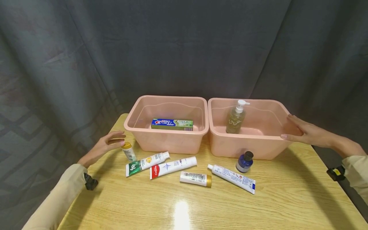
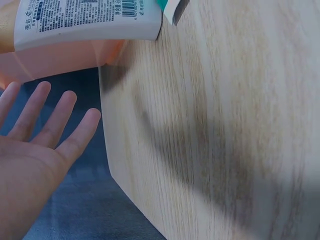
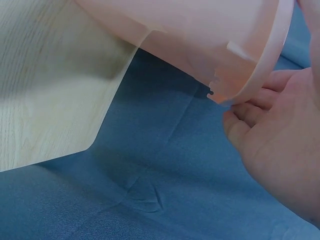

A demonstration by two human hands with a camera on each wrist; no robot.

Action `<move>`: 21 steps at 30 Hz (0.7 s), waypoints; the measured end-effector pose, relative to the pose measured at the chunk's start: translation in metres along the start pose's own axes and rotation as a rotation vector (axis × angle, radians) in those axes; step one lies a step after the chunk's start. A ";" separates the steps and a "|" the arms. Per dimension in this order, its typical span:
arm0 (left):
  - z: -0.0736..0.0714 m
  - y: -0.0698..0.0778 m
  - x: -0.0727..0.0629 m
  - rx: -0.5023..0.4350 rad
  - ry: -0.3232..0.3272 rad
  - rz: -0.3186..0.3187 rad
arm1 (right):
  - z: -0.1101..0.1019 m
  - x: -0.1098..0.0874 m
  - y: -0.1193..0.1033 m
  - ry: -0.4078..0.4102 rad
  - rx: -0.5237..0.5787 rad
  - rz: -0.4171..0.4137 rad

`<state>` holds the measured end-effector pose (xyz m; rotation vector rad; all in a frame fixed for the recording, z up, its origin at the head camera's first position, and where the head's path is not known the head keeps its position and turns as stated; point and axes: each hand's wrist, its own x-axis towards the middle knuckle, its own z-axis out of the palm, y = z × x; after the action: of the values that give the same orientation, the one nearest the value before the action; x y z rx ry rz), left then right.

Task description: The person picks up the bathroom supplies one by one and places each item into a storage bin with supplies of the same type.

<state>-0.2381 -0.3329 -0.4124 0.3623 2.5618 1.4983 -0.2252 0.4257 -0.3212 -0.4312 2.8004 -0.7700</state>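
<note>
In the head view my left hand [image 1: 110, 141] is beside a small white tube with a gold cap [image 1: 129, 152], standing on its cap-up end at the table's left. The thumb is at the cap; in the left wrist view the fingers [image 2: 60, 117] are spread and fairly straight, apart from the white tube [image 2: 90, 20]. My right hand [image 1: 311, 132] holds the right end of the right pink bin [image 1: 247, 145], thumb at the front rim. In the right wrist view its other fingers [image 3: 237, 131] curl under the rim. A clear pump bottle [image 1: 235, 121] stands inside that bin.
The left pink bin [image 1: 169, 140] holds a toothpaste box [image 1: 172, 124]. In front lie a green-and-white toothpaste tube [image 1: 147, 163], a Colgate tube [image 1: 173, 167], a gold-capped tube [image 1: 195, 179] and a blue-ended tube [image 1: 232, 178]. A dark blue bottle [image 1: 244, 162] stands by the right bin.
</note>
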 end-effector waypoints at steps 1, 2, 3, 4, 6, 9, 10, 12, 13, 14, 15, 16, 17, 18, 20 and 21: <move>0.000 0.000 0.000 0.003 0.000 0.003 | 0.000 0.000 0.000 -0.001 -0.001 -0.002; 0.000 -0.001 -0.001 0.007 0.000 0.007 | 0.000 -0.001 0.000 -0.003 -0.003 -0.004; 0.000 -0.001 -0.001 0.009 -0.002 0.012 | 0.000 -0.001 0.000 -0.004 -0.004 -0.004; 0.000 -0.002 -0.001 0.006 -0.008 0.019 | 0.000 -0.002 0.000 -0.005 -0.006 -0.002; -0.001 -0.004 -0.002 0.003 -0.020 0.037 | 0.000 -0.002 0.000 -0.008 -0.014 0.000; -0.001 -0.007 -0.002 0.001 -0.036 0.051 | 0.000 -0.002 0.000 -0.010 -0.016 0.004; -0.001 -0.007 -0.002 0.001 -0.041 0.054 | -0.001 -0.002 0.000 -0.011 -0.016 0.005; -0.001 -0.008 -0.002 0.010 -0.045 0.058 | -0.001 -0.001 -0.001 -0.014 -0.008 0.006; 0.000 -0.009 -0.002 0.018 -0.049 0.059 | -0.001 -0.001 -0.001 -0.015 -0.007 0.007; 0.000 -0.008 -0.002 0.024 -0.050 0.057 | -0.001 -0.001 -0.001 -0.019 -0.006 0.007; 0.001 -0.008 -0.002 0.031 -0.050 0.053 | -0.001 -0.001 -0.001 -0.019 -0.005 0.011; 0.002 -0.008 -0.001 0.036 -0.050 0.048 | -0.001 -0.001 -0.001 -0.020 -0.004 0.012; 0.003 -0.008 -0.001 0.040 -0.051 0.044 | -0.001 -0.001 -0.001 -0.022 -0.005 0.013; 0.004 -0.007 -0.001 0.044 -0.051 0.038 | -0.001 -0.001 -0.001 -0.023 -0.006 0.011; 0.005 -0.007 -0.001 0.040 -0.049 0.020 | -0.001 -0.001 -0.001 -0.024 -0.010 0.013; 0.006 -0.006 -0.001 0.036 -0.050 0.015 | -0.001 -0.002 -0.001 -0.023 -0.009 0.013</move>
<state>-0.2370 -0.3314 -0.4208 0.4197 2.5562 1.4307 -0.2237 0.4260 -0.3193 -0.4196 2.7835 -0.7456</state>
